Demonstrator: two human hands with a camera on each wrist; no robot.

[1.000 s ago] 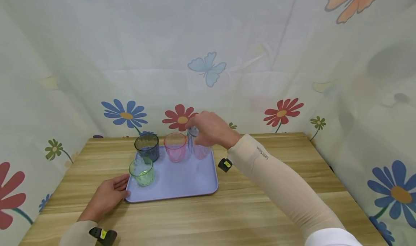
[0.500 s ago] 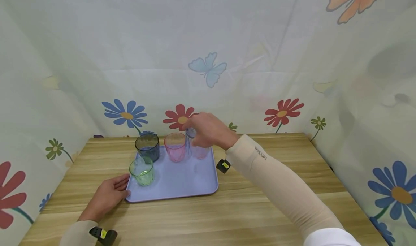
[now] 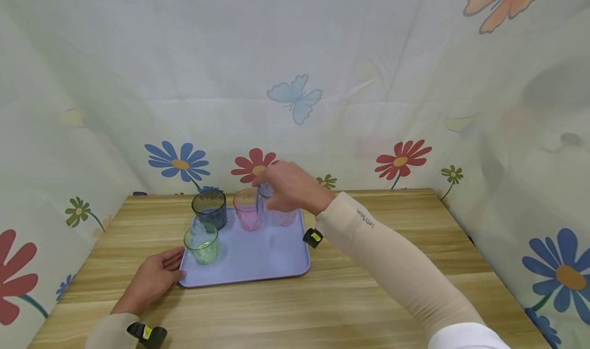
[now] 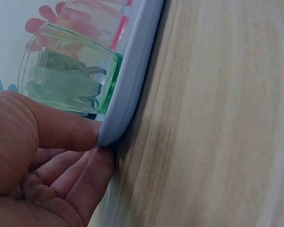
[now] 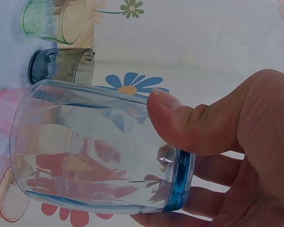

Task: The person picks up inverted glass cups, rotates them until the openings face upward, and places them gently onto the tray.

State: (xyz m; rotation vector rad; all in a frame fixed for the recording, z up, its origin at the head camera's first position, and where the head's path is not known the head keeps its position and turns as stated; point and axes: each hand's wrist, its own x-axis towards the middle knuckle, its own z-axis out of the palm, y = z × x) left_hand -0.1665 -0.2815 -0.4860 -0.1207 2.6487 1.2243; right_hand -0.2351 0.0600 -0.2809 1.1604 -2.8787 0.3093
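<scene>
My left hand (image 3: 154, 280) pinches the near left corner of a lavender tray (image 3: 258, 257), thumb at the rim and fingers beneath. My right hand (image 3: 292, 187) holds a clear bluish glass (image 5: 99, 146) over the tray's far side. That glass is upside down: its thick blue base lies in my fingers and its wide mouth faces the tray. On the tray an upright pink glass (image 3: 245, 213) stands just left of it, and another pink glass (image 3: 287, 218) is partly covered by my right hand. A green glass (image 3: 203, 249) stands near my left hand, with a dark grey glass (image 3: 209, 213) behind it.
Wood-grain table (image 3: 322, 313) surrounds the tray. A pale curtain (image 3: 207, 57) printed with flowers and butterflies rises close behind the table's far edge and along both sides.
My right hand has shifted slightly to the left with the bluish glass, closer to the left pink glass. The left hand and the tray stay put.
</scene>
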